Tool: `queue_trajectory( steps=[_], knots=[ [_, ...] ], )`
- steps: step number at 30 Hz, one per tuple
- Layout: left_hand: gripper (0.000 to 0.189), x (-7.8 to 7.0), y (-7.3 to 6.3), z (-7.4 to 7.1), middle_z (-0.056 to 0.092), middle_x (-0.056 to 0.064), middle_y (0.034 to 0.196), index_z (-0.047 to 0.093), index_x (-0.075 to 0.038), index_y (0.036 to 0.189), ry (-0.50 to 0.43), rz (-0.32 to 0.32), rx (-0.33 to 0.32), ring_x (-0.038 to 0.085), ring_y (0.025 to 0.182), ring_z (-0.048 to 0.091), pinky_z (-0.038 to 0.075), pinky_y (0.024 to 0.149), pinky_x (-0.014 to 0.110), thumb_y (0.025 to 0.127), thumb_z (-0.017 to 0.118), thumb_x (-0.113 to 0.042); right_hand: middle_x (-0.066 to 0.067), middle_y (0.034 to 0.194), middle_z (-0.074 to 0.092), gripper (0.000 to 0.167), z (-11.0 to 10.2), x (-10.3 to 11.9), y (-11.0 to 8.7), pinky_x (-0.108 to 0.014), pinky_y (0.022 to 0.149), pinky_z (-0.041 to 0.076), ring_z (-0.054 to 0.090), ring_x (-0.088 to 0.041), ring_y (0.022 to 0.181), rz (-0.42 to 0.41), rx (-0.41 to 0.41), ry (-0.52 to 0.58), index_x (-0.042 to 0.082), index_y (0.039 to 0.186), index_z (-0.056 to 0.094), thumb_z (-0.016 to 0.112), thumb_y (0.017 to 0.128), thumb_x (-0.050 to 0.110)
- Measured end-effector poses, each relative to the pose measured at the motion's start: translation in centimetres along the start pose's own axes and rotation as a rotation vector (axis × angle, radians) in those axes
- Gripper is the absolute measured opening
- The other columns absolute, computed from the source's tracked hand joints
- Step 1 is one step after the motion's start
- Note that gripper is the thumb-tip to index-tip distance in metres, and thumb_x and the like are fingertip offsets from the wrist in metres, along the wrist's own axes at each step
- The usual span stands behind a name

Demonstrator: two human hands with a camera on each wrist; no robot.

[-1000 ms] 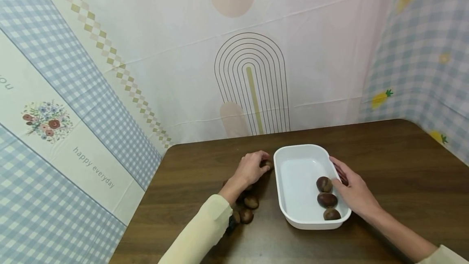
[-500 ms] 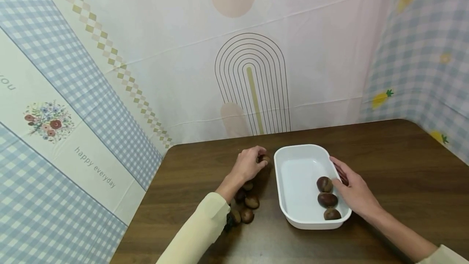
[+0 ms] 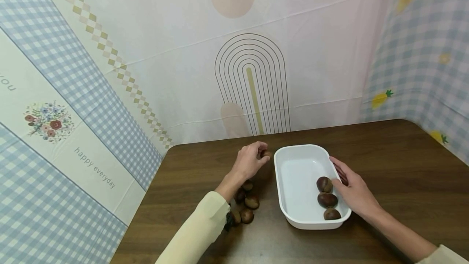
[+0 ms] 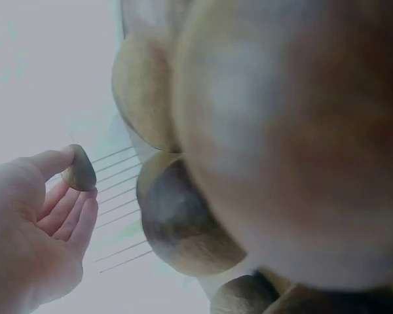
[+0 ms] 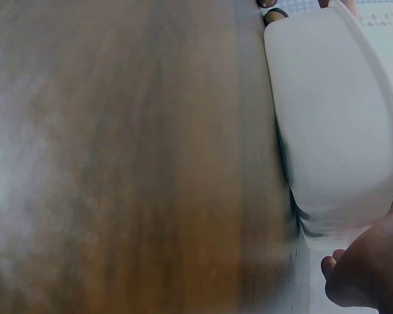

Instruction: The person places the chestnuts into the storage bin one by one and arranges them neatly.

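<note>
My left hand (image 3: 248,162) pinches a chestnut (image 4: 79,170) between thumb and fingers, just left of a white rectangular dish (image 3: 296,174). In the left wrist view the chestnut shows clearly at the fingertips; the head view has it partly covered by the fingers. On the dish's right side my right hand (image 3: 355,190) grips the rim, thumb over the edge and fingers along the outer wall. Inside, 3 chestnuts (image 3: 327,200) lie in a row against the right wall. Several loose chestnuts (image 3: 251,202) lie on the table beneath and beside my left forearm, some hidden by it.
The brown wooden table (image 3: 403,166) carries everything. Behind it hangs a pale printed cloth (image 3: 326,72), with blue checked cloth (image 3: 421,72) at the right and at the left. Large blurred chestnuts (image 4: 190,222) fill much of the left wrist view.
My left hand has moved slightly toward the back of the table with the chestnut at its fingertips. My right hand, the dish and its chestnuts have stayed in place.
</note>
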State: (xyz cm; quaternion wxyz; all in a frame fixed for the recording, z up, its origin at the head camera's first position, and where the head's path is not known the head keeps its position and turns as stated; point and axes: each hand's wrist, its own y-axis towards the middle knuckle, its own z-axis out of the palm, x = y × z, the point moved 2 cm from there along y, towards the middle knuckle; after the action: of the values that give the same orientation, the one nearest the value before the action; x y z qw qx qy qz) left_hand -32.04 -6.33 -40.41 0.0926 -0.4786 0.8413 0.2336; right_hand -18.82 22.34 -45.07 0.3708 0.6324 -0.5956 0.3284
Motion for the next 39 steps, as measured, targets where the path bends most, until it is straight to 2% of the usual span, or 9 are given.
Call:
queue_trajectory(
  steps=[10,19,25,34,39],
  knots=[
    [0.036,-1.4,0.3,-0.2,0.075,-0.002,0.121,0.069,-0.014,0.132,-0.044,0.012,0.002,0.013,0.110,0.070,0.057,0.098,0.033,0.099,0.075,-0.027,-0.030,0.166,0.031,0.065,0.0,0.0,0.0,-0.071,0.114,0.037,0.038,-0.052,0.148,-0.001,-0.003,0.001,0.012,0.168,0.020,0.047,0.110,0.016],
    [0.036,-3.3,0.7,0.4,0.076,-0.001,0.120,0.069,-0.012,0.131,-0.050,0.045,0.014,0.011,0.109,0.070,0.056,0.099,0.030,0.099,0.075,-0.025,-0.030,0.167,0.029,0.065,0.0,0.1,0.0,-0.072,0.114,0.036,0.036,-0.053,0.149,0.006,-0.004,0.012,0.012,0.168,0.019,0.048,0.110,0.015],
    [0.037,-4.7,0.8,1.1,0.075,0.000,0.124,0.068,-0.012,0.133,-0.045,0.055,0.040,0.014,0.110,0.071,0.056,0.098,0.029,0.099,0.075,-0.026,-0.030,0.166,0.030,0.065,0.1,0.2,0.0,-0.072,0.114,0.037,0.036,-0.053,0.149,0.006,-0.008,0.005,0.012,0.168,0.020,0.048,0.109,0.014],
    [0.038,-6.7,0.9,2.6,0.074,-0.003,0.128,0.068,-0.014,0.134,-0.046,0.077,0.084,0.008,0.115,0.069,0.056,0.097,0.021,0.100,0.074,-0.029,-0.029,0.166,0.032,0.064,0.1,0.2,0.0,-0.070,0.114,0.039,0.038,-0.051,0.149,0.001,-0.012,-0.013,0.011,0.168,0.021,0.048,0.110,0.015],
    [0.037,-7.8,1.2,3.7,0.074,-0.006,0.127,0.068,-0.017,0.134,-0.007,0.101,0.110,0.005,0.114,0.069,0.055,0.095,0.017,0.100,0.073,-0.031,-0.030,0.166,0.031,0.065,0.1,0.2,-0.1,-0.072,0.114,0.038,0.037,-0.053,0.149,0.012,-0.009,-0.001,0.011,0.168,0.020,0.048,0.109,0.014]
  ],
)
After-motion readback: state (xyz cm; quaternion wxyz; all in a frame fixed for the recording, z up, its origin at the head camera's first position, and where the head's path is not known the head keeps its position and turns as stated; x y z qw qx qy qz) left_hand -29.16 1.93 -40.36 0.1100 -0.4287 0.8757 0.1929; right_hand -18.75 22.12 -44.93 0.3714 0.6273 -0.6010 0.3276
